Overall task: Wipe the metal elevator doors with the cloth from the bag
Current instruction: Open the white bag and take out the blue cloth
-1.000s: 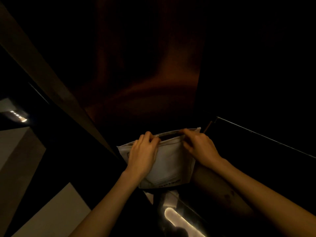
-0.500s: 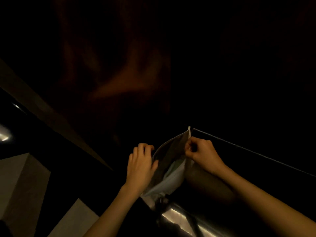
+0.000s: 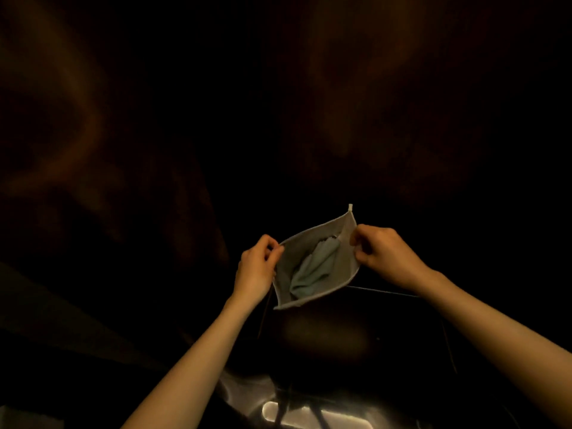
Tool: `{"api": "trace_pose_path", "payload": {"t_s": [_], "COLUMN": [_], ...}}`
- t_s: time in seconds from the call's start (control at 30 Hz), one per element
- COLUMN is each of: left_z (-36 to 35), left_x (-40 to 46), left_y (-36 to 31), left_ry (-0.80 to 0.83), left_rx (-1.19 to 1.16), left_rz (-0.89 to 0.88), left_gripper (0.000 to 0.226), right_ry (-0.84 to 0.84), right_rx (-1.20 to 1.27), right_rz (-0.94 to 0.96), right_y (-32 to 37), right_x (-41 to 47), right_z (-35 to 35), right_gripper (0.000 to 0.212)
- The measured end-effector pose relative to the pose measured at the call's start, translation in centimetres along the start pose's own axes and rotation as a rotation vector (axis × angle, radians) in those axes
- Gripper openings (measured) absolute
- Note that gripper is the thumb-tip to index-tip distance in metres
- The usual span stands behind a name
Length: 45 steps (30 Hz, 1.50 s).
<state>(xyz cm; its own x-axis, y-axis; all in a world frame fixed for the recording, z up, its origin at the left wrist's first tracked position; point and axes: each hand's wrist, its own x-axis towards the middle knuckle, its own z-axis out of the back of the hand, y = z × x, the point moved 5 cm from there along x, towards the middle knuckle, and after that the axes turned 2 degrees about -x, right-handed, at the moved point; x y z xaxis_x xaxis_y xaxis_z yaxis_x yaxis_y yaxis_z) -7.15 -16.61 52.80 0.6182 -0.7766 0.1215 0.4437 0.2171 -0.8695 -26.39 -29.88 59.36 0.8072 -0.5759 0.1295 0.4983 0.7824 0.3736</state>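
A pale zip bag (image 3: 348, 258) hangs in front of me with its mouth spread wide. My left hand (image 3: 257, 269) pinches the bag's left lip and my right hand (image 3: 382, 253) pinches its right lip. Inside lies a crumpled pale green cloth (image 3: 312, 269), loose and untouched by either hand. The dark, dimly reflective metal elevator door (image 3: 278, 103) fills the view behind the bag.
A dark flat surface with a thin bright edge (image 3: 387, 292) lies under the bag on the right. A shiny metal rail or fitting (image 3: 297, 413) reflects light at the bottom centre. The surroundings are very dark.
The bag's mouth has been pulled from nearly closed to wide apart, showing the cloth inside. Both hands have spread sideways, and the view has shifted toward the door.
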Motion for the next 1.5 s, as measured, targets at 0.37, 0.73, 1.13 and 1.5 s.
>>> {"api": "trace_pose_path", "payload": {"t_s": [0.37,0.73,1.13,1.5], "left_z": [4.4,1.4,-3.2,-3.2], "left_x": [-2.3,-12.4,-22.1,-23.7], "left_y": [-20.2,-25.3,-28.4,-28.8], "left_ry": [0.086,0.222,0.402,0.507], "left_rx": [0.021,-0.201,-0.328,-0.318], "left_rz": [-0.394,-0.349,-0.303,-0.321], "left_gripper": [0.017,0.013,0.014,0.013], "right_ry": [-0.216,0.149,0.748,0.48], "right_rx": [-0.496,-0.709,-0.349,-0.16], "right_rz": [-0.072,0.496,-0.219,-0.45], "right_y": [2.5,6.9,3.7,-0.3], "right_x": [-12.0,-21.5,-24.0,-25.8], "right_z": [12.6,9.0,-0.9,-0.1], "right_gripper": [0.015,0.018,0.059,0.04]}}
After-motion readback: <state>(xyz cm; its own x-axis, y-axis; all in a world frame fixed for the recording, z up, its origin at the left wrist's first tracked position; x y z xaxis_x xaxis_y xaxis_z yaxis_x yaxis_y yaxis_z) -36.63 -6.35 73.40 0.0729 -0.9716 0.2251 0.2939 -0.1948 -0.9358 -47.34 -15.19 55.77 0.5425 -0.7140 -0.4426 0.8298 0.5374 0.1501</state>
